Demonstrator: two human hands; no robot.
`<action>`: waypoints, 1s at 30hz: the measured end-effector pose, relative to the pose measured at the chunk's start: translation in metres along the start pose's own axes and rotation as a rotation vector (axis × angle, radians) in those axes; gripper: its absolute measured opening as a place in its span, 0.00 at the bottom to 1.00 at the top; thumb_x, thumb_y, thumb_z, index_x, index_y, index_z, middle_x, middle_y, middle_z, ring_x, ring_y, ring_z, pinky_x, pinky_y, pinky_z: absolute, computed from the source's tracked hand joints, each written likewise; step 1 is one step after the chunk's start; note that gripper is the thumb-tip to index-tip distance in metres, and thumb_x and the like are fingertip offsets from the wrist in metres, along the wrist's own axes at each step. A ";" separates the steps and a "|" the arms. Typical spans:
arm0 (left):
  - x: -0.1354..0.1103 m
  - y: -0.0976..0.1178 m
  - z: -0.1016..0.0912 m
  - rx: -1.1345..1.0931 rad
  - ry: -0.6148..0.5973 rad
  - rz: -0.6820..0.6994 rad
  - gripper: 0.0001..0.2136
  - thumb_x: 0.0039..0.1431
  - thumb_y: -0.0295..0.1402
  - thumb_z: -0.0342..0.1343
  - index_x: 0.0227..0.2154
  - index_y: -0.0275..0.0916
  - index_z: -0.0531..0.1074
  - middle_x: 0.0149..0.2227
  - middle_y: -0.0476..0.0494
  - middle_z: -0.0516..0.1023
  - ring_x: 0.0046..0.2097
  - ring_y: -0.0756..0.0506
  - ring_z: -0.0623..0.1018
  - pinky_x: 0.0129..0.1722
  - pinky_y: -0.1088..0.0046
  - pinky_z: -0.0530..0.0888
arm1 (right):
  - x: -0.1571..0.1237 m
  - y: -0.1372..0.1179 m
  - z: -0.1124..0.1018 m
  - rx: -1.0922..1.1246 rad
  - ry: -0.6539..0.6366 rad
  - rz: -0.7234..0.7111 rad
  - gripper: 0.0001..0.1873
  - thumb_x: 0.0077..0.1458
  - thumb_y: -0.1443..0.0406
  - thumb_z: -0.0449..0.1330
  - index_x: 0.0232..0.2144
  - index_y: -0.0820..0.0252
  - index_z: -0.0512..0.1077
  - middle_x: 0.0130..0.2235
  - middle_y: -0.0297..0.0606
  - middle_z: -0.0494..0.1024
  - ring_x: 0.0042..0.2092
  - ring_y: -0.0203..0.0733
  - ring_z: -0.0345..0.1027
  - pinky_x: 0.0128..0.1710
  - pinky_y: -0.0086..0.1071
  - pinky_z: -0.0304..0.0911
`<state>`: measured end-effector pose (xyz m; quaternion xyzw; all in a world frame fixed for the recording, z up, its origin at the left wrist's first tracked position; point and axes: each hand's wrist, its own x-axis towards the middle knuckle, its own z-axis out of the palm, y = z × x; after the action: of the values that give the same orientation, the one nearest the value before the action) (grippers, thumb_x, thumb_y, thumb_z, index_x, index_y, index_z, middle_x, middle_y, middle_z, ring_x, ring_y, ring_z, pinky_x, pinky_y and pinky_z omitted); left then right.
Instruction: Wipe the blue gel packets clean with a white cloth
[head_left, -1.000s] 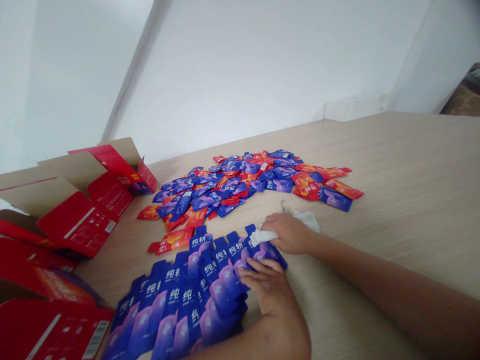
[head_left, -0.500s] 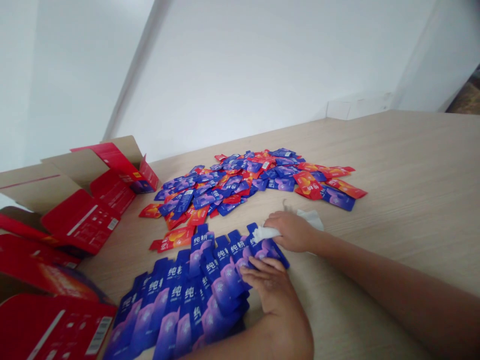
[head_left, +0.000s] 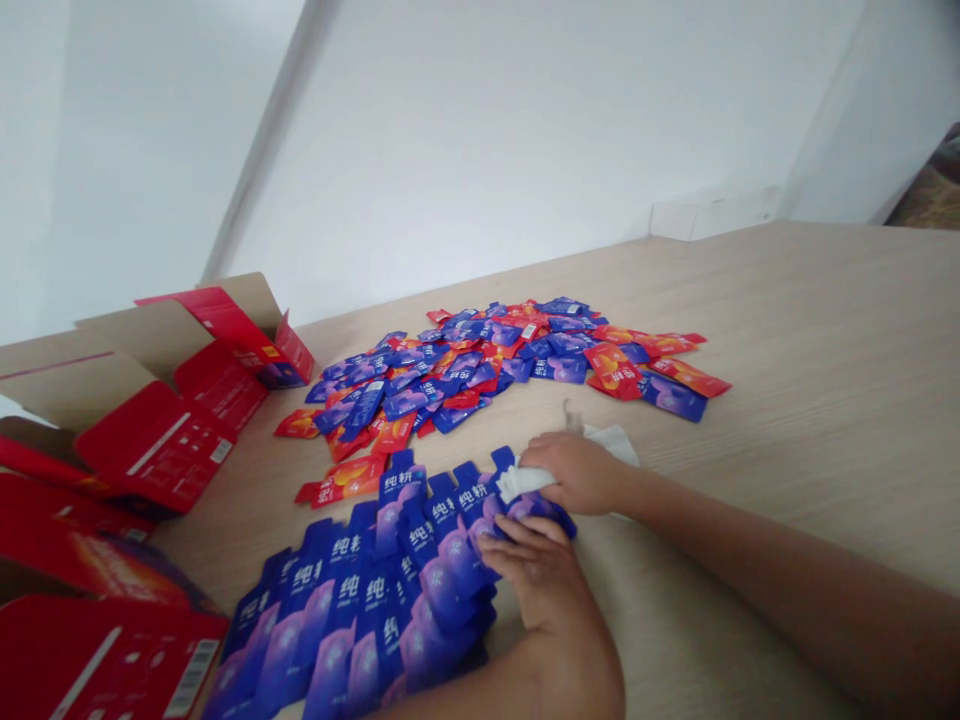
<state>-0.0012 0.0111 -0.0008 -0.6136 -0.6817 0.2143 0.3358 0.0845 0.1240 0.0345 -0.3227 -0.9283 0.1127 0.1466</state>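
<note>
On the left, red cartons stand in a line with their flaps up, showing brown board inside; just right of them, blue pouches lie overlapping in a slanting spread, faces up, and behind these sits a loose pile of red and blue sachets; at the spread's right end, the left hand lies with its fingers apart over the pouches, grasping nothing that shows; the right hand, closed around a white cloth, brings it onto the rightmost pouch; the step in hand looks like wiping that pouch, and the next move seems to call for light strokes with the cloth while the left hand keeps the overlap from sliding; beneath everything runs a pale wood-grained bench; in the room beyond, a slanting seam marks the left of a plain white wall, a low white box-like thing sits at its foot, and something brown, too blurred to name, shows at the far right.
</note>
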 end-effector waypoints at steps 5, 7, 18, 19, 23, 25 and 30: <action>0.000 -0.006 -0.006 -0.081 -0.033 0.026 0.18 0.52 0.18 0.46 0.46 0.29 0.70 0.48 0.22 0.73 0.45 0.32 0.75 0.42 0.49 0.72 | -0.002 0.012 -0.003 -0.036 0.043 0.114 0.10 0.49 0.66 0.55 0.36 0.62 0.70 0.37 0.42 0.72 0.42 0.45 0.63 0.42 0.35 0.54; 0.000 -0.007 -0.007 -0.139 -0.056 0.028 0.19 0.53 0.17 0.45 0.47 0.28 0.69 0.48 0.21 0.72 0.46 0.32 0.75 0.43 0.48 0.72 | -0.003 0.006 -0.007 0.000 0.100 0.075 0.12 0.49 0.66 0.55 0.38 0.63 0.70 0.37 0.43 0.72 0.42 0.45 0.63 0.42 0.35 0.55; 0.001 -0.008 -0.008 -0.165 -0.062 0.033 0.18 0.53 0.17 0.45 0.47 0.27 0.69 0.48 0.20 0.72 0.45 0.31 0.75 0.43 0.46 0.71 | 0.000 0.006 -0.002 -0.026 0.008 0.047 0.12 0.47 0.67 0.56 0.37 0.63 0.70 0.37 0.43 0.72 0.42 0.45 0.63 0.43 0.36 0.54; 0.001 -0.009 -0.009 -0.165 -0.058 0.032 0.18 0.53 0.17 0.45 0.47 0.27 0.69 0.48 0.20 0.72 0.46 0.31 0.75 0.43 0.47 0.71 | 0.000 0.009 -0.002 -0.034 0.016 0.063 0.12 0.48 0.67 0.56 0.37 0.63 0.70 0.37 0.43 0.72 0.42 0.46 0.63 0.43 0.36 0.54; 0.001 -0.010 -0.011 -0.170 -0.063 0.029 0.19 0.52 0.16 0.45 0.46 0.28 0.69 0.48 0.21 0.72 0.46 0.32 0.75 0.43 0.48 0.72 | -0.003 0.003 -0.009 -0.010 0.074 0.009 0.14 0.47 0.66 0.56 0.38 0.63 0.70 0.36 0.43 0.71 0.41 0.46 0.62 0.41 0.37 0.54; 0.002 -0.011 -0.011 -0.195 -0.088 0.040 0.19 0.53 0.16 0.45 0.46 0.28 0.70 0.48 0.21 0.73 0.46 0.32 0.75 0.43 0.48 0.72 | -0.003 -0.005 -0.011 0.025 0.085 -0.067 0.15 0.46 0.66 0.56 0.39 0.63 0.70 0.36 0.43 0.71 0.40 0.45 0.62 0.41 0.36 0.54; 0.004 -0.013 -0.011 -0.212 -0.117 0.058 0.19 0.54 0.17 0.44 0.47 0.27 0.70 0.46 0.21 0.74 0.46 0.31 0.75 0.42 0.47 0.72 | -0.001 -0.009 -0.007 0.042 -0.029 -0.116 0.09 0.47 0.66 0.55 0.32 0.63 0.70 0.34 0.42 0.72 0.38 0.44 0.63 0.40 0.35 0.54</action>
<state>-0.0017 0.0119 0.0167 -0.6517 -0.7008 0.1862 0.2224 0.0824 0.1177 0.0431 -0.2635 -0.9448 0.1283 0.1463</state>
